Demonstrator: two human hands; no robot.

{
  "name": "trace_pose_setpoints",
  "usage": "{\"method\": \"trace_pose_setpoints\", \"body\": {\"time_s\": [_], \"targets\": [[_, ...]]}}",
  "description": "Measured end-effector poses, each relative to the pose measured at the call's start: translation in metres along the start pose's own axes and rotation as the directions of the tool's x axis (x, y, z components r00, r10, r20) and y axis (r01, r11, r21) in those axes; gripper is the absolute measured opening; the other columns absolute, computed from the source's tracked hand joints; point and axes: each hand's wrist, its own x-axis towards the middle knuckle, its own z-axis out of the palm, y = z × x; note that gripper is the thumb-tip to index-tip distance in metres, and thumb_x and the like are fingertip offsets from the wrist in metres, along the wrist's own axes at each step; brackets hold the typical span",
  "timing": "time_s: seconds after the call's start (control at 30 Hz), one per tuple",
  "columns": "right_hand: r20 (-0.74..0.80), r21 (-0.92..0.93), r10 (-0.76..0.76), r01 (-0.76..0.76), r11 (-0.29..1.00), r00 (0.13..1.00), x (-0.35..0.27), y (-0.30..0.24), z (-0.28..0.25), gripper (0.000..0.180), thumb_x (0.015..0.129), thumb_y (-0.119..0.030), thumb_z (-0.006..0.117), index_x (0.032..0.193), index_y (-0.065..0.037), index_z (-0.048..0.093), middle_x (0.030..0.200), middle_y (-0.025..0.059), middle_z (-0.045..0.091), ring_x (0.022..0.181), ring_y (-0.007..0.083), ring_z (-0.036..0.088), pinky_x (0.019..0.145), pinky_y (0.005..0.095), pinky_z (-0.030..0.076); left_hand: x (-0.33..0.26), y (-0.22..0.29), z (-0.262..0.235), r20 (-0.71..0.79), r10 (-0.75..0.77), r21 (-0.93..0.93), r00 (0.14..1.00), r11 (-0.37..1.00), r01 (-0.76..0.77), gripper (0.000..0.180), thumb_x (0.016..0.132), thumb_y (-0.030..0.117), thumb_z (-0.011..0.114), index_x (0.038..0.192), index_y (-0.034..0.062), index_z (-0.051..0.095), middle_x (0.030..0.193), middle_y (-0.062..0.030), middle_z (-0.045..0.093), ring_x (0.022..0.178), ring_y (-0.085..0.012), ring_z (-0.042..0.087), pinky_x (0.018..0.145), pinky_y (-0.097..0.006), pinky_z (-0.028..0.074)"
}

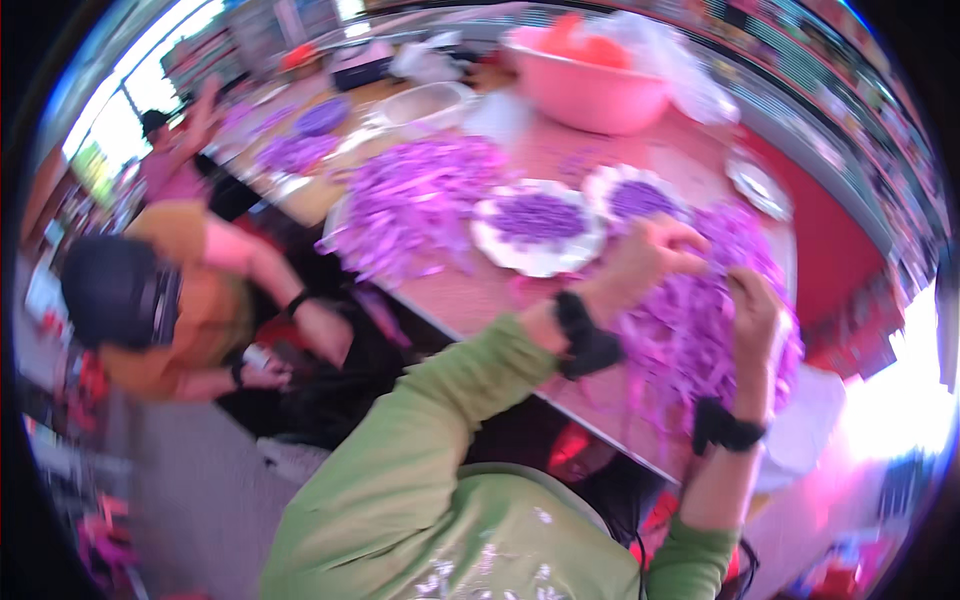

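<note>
A large heap of long purple strips (680, 330) lies on the right part of the table, below my hands. My left hand (652, 258) is raised over the heap's far left edge, fingers curled together and pointing right. Facing it, my right hand (758, 315) is over the heap's right side with thumb and finger pinched. Blur hides whatever thin thing is between the fingertips. Just left of my left hand are two white wavy-rimmed plates, the nearer plate (488, 248) and the farther plate (597, 190), each holding small purple pieces.
Another pile of purple strips (420, 200) lies left on the table (465, 300). Behind stand a pink basin (590, 95) with red things and plastic bags, and a white tub (425, 105). A seated person (190, 290) works at left; another person (170, 165) is farther off.
</note>
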Motion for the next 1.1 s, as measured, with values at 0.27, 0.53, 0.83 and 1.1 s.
{"method": "trace_pose_setpoints", "body": {"time_s": [0.27,0.53,0.83,1.1], "targets": [[0.118,-0.067,-0.02,0.028,0.997,0.993,0.004,-0.024,-0.012,0.013,0.088,-0.002,0.058,0.098,0.0,0.066,0.089,0.014,0.068,0.078,0.0217,0.065,0.072,0.0314,0.05,-0.002,-0.008,0.002,-0.112,-0.106,-0.225,0.988,0.971,0.078,0.009,0.075,0.006,0.074,0.078,-0.0006,0.069,0.075,-0.0076,0.063,0.071,-0.014,0.059,0.065,-0.03,0.046],[0.16,0.358,0.157,-0.205,0.911,0.975,-0.001,-0.01,-0.01,0.008,0.089,0.002,0.06,0.094,0.002,0.066,0.077,-0.0027,0.057,0.069,0.0058,0.048,0.059,0.0211,0.038,-0.002,-0.012,0.007,-0.034,-0.123,-0.366,0.992,0.925,0.102,0.009,0.078,0.005,0.073,0.081,0.0002,0.067,0.072,0.0001,0.059,0.068,-0.0065,0.052,0.06,-0.026,0.042],[0.122,0.303,0.129,-0.161,0.939,0.984,0.001,-0.009,-0.002,0.006,0.09,0.002,0.059,0.093,0.002,0.065,0.077,-0.0043,0.056,0.07,0.0052,0.048,0.061,0.0193,0.038,-0.004,-0.005,0.001,-0.025,-0.304,-0.535,0.952,0.809,0.244,0.007,0.082,0.006,0.071,0.081,0.0007,0.067,0.071,0.0015,0.061,0.063,-0.0049,0.051,0.057,-0.023,0.041],[0.163,0.351,0.178,-0.226,0.909,0.97,-0.006,-0.004,-0.009,0.009,0.091,-0.002,0.06,0.096,-0.001,0.067,0.077,-0.0052,0.056,0.065,0.004,0.045,0.057,0.0196,0.035,-0.006,-0.009,0.009,-0.073,-0.302,-0.464,0.951,0.854,0.235,0.01,0.083,0.011,0.071,0.081,0.0007,0.069,0.073,0.0,0.062,0.064,-0.0059,0.053,0.058,-0.025,0.043]]}}
